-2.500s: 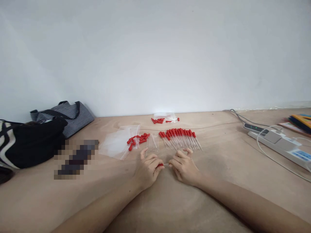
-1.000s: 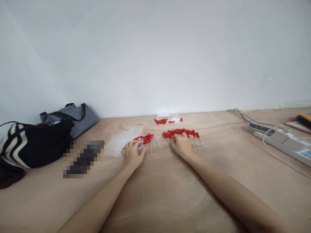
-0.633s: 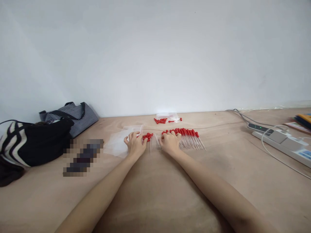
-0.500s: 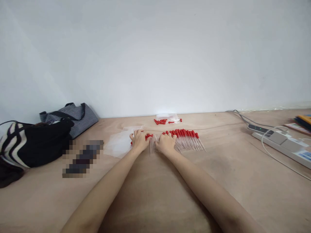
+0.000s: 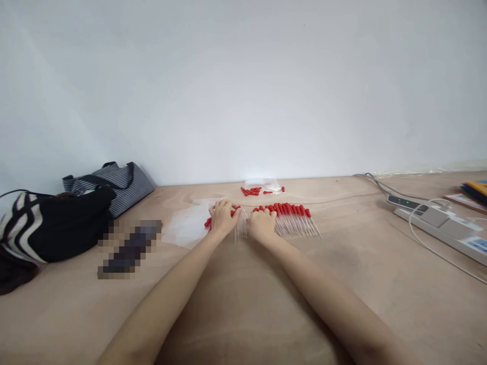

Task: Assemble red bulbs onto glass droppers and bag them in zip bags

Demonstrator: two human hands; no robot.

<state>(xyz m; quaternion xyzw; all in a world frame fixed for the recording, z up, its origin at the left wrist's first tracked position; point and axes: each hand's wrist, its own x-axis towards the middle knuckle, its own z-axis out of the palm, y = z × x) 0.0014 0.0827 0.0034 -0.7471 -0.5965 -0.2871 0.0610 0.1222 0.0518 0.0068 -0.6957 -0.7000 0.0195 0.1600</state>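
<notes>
Thin pale sticks with red tips lie side by side in a fanned row on the wooden table. My right hand rests over the row's left part, its fingers curled, and what they grip is hidden. Just left of it, my left hand bends over several small red pieces, some poking out beside the fingers; whether it pinches one is too small to tell. Between the hands lie bare clear sticks. Translucent white sheets spread out under and left of my left hand.
Near the wall, loose red pieces lie by a clear plastic bag. At left are a striped bag, a black bag and a blurred dark object. A power strip with cables stands right.
My left hand has shifted slightly right, with its fingers drawn closer to the sticks. My right hand's fingers have curled in more, near the same spot.
</notes>
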